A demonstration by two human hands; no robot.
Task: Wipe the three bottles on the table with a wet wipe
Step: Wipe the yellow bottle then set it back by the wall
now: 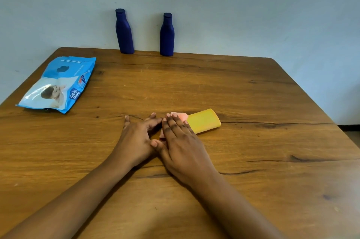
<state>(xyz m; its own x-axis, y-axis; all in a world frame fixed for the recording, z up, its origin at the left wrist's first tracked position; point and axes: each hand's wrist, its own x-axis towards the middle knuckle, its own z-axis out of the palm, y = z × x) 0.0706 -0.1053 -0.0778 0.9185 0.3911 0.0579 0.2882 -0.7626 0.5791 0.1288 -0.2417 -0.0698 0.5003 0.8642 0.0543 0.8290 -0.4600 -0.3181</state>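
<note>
Yellow bottle (204, 120) lies on its side, pink cap end under our right hand's (181, 141) flat, straight fingers, body jutting past the fingertips; left hand (136, 137) rests spread beside it, holding nothing. It looks like smooth, stiff, light plastic, flattish and likely to skid on the wood, so we'd grasp across the broad body. Blue bottles (124, 32) (167, 35) stand upright well beyond both hands, wipe pack (58, 84) far out past the left.

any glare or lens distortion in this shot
Head view: glare whitens the wipes pack near its left end; wide-angle warp seems to tilt the left blue bottle and bow the table edges; overall slightly soft.
</note>
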